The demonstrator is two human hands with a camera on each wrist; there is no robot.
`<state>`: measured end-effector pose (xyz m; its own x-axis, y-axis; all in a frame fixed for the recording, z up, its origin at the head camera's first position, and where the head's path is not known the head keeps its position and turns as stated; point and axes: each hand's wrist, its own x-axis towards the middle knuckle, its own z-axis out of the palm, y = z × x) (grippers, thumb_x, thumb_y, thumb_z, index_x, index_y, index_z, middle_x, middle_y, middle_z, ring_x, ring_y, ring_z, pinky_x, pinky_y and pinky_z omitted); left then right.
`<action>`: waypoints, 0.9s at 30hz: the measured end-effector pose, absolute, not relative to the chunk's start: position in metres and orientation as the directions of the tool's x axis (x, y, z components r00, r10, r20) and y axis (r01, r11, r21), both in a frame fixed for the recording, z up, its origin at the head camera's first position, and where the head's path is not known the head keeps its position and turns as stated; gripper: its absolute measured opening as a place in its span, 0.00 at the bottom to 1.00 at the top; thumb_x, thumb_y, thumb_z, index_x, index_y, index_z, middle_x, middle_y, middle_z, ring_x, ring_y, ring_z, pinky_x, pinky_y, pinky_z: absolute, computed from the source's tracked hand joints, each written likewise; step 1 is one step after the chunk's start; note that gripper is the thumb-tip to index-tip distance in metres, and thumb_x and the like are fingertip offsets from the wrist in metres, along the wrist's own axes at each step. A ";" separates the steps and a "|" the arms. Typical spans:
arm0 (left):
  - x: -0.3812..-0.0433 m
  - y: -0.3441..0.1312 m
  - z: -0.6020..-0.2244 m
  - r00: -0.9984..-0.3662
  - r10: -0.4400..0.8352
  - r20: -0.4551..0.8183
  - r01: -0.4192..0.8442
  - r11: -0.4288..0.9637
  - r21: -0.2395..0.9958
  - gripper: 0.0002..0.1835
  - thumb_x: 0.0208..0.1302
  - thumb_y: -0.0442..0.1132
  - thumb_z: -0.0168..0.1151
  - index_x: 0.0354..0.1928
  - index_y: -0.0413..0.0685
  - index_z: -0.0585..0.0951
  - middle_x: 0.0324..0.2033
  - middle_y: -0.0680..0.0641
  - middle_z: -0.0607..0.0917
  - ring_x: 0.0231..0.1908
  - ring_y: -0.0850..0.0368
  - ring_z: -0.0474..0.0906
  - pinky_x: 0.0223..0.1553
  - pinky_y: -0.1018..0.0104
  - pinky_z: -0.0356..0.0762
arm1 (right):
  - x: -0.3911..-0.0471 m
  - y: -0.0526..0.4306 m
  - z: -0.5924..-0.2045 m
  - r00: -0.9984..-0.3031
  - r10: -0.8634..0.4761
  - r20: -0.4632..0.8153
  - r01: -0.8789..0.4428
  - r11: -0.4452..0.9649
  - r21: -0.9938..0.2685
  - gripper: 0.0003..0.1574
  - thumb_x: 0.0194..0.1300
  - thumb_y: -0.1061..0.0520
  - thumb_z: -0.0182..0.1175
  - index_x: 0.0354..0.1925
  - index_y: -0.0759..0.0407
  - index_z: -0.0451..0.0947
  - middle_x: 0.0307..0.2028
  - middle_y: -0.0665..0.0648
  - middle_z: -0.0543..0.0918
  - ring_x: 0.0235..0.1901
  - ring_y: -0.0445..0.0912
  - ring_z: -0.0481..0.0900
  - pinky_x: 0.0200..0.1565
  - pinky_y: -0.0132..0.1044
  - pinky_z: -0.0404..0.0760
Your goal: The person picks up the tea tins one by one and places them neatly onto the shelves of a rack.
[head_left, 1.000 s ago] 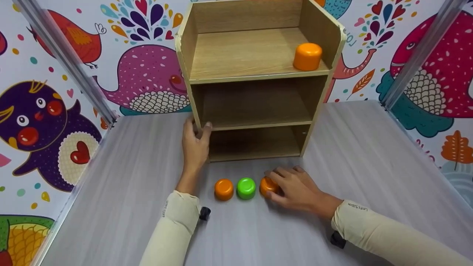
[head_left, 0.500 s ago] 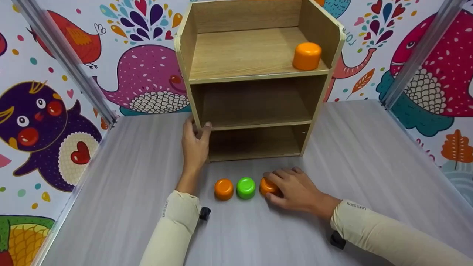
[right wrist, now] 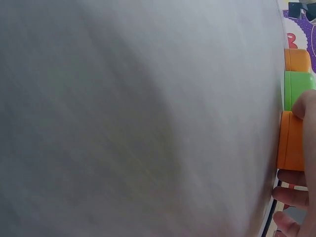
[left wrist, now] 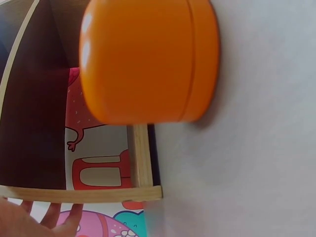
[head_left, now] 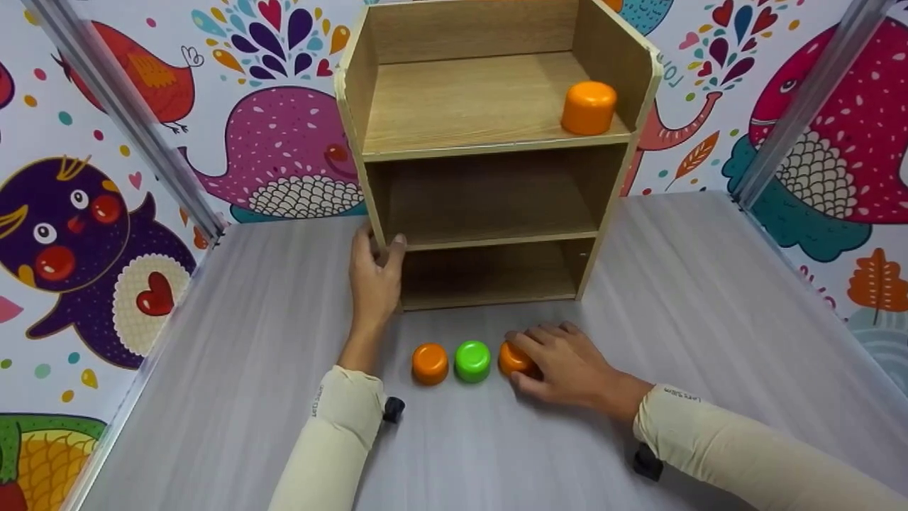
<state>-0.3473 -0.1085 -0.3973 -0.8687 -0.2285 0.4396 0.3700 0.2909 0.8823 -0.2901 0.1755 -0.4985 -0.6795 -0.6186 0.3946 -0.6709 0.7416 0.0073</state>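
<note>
My left hand (head_left: 375, 280) grips the left side panel of a small wooden shelf (head_left: 482, 149), thumb at the front edge and fingers behind it. My right hand (head_left: 571, 365) holds an orange round plastic container (head_left: 514, 358) standing on the tabletop, with thumb and fingers around its sides; the hand covers its right part. To its left, in a row, stand a green container (head_left: 472, 361) of the same shape and another orange container (head_left: 430, 364). That left orange container (left wrist: 143, 59) looms large in the left wrist view.
On the shelf's top level, at the right, sits a larger-looking orange container (head_left: 589, 108). Two lower compartments open toward me. The grey tabletop (head_left: 234, 383) meets walls printed with cartoon animals, and metal posts (head_left: 131, 121) stand at the back corners.
Almost nothing differs; my right hand settles very slightly around the orange container, and my left hand stays on the shelf panel.
</note>
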 end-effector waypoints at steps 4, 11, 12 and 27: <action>-0.351 -0.110 -0.401 -0.865 -0.231 0.446 0.380 0.280 0.882 0.25 0.66 0.41 0.56 0.63 0.42 0.66 0.51 0.41 0.72 0.42 0.51 0.69 0.43 0.56 0.67 | -0.290 0.176 -0.498 -0.677 -0.619 0.398 -0.672 0.740 0.008 0.32 0.56 0.33 0.56 0.55 0.43 0.71 0.39 0.47 0.79 0.40 0.46 0.77 0.41 0.48 0.72; -0.373 -0.118 -0.426 -0.855 -0.235 0.461 0.390 0.295 0.873 0.27 0.65 0.49 0.57 0.63 0.50 0.66 0.48 0.46 0.73 0.41 0.53 0.69 0.40 0.58 0.67 | -0.290 0.175 -0.498 -0.675 -0.621 0.398 -0.676 0.737 0.004 0.31 0.57 0.33 0.55 0.55 0.43 0.71 0.39 0.47 0.80 0.40 0.47 0.77 0.40 0.48 0.72; -0.374 -0.118 -0.427 -0.854 -0.234 0.465 0.392 0.300 0.870 0.26 0.65 0.50 0.57 0.63 0.51 0.67 0.47 0.47 0.73 0.40 0.53 0.69 0.39 0.58 0.67 | -0.290 0.175 -0.498 -0.676 -0.621 0.398 -0.676 0.737 0.002 0.31 0.57 0.34 0.55 0.56 0.44 0.71 0.39 0.48 0.80 0.40 0.47 0.77 0.40 0.48 0.72; -0.374 -0.118 -0.427 -0.852 -0.228 0.472 0.398 0.304 0.865 0.26 0.65 0.52 0.56 0.61 0.50 0.68 0.44 0.48 0.73 0.39 0.55 0.69 0.39 0.57 0.67 | -0.287 0.173 -0.496 -0.697 -0.618 0.364 -0.666 0.746 -0.007 0.32 0.57 0.34 0.56 0.56 0.45 0.71 0.40 0.49 0.79 0.41 0.46 0.76 0.42 0.47 0.72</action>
